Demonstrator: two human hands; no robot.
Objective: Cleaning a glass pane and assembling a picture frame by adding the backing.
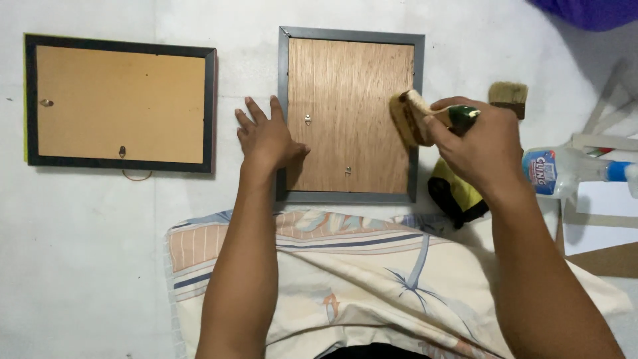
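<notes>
Now brush [411, 118] in right hand [475, 146], on frame [351, 114].

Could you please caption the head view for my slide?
Left hand steadies a grey frame while right hand brushes its wooden backing.

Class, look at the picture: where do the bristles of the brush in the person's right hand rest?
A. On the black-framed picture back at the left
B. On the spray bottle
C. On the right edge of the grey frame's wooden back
C: the right hand presses the brush onto the grey frame at its right edge.

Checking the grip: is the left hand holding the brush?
No: the left hand lies flat on the grey frame, while the right hand holds the brush.
</notes>
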